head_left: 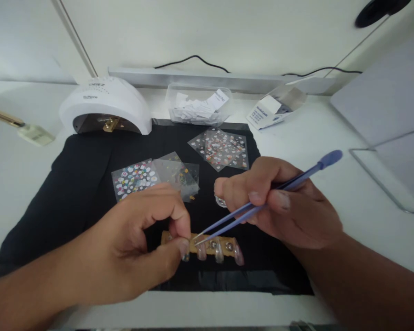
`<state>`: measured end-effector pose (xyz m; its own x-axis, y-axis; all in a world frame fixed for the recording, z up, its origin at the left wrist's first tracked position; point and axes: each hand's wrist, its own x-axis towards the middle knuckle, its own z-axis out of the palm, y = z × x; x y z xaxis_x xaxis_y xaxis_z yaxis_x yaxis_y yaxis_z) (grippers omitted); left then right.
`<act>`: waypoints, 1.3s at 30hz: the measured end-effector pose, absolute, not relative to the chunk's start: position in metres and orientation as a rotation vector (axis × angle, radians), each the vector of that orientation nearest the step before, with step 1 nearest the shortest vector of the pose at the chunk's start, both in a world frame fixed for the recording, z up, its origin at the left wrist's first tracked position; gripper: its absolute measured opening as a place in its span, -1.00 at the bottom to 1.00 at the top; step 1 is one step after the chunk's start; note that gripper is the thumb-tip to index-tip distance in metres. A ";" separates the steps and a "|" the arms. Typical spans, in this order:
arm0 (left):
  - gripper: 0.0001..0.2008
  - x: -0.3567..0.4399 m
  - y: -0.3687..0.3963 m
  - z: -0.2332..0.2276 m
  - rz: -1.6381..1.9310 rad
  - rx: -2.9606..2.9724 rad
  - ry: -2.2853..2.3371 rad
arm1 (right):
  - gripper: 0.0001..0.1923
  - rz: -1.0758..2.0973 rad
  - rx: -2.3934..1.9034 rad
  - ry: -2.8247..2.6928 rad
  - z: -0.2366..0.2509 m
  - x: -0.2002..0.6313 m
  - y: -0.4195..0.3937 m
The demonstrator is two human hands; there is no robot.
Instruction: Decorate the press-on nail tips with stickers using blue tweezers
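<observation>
One strip [209, 251], laid on black cloth [79, 184], spaces the nails [219, 255], presumably for access. The right hand [290, 207] grips tweezers [239, 220] pen-fashion, likely for precision; the left hand [150, 234] curls there, perhaps steadying it; whether gripping, I cannot tell.

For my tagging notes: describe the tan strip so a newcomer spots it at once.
Start with the black cloth on the white table. Near its front edge, by the tips of the blue tweezers in the right hand, lies the tan strip. Unlike the clear sticker sheets farther back, it is opaque and carries a row of nail tips along its near side.
</observation>
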<state>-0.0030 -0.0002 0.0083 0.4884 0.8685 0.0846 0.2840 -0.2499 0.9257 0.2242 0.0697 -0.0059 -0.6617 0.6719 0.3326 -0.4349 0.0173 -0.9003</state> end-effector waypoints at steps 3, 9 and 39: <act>-0.86 -0.003 0.000 0.009 0.772 1.769 0.980 | -0.85 1.753 -0.274 -1.509 -0.006 0.225 0.069; -0.87 -0.004 -0.001 0.009 0.770 1.698 0.969 | -0.87 1.757 -0.300 -1.497 -0.006 0.226 0.068; -0.93 -0.006 0.001 0.007 0.681 1.267 0.935 | -0.85 1.667 -0.256 -1.492 -0.007 0.225 0.070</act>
<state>-0.0056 0.0006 0.0070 0.4800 0.8533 -0.2036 0.0679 0.1952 0.9784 0.2254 0.0696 -0.0072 -0.6080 0.6983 0.3777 -0.4525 0.0861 -0.8876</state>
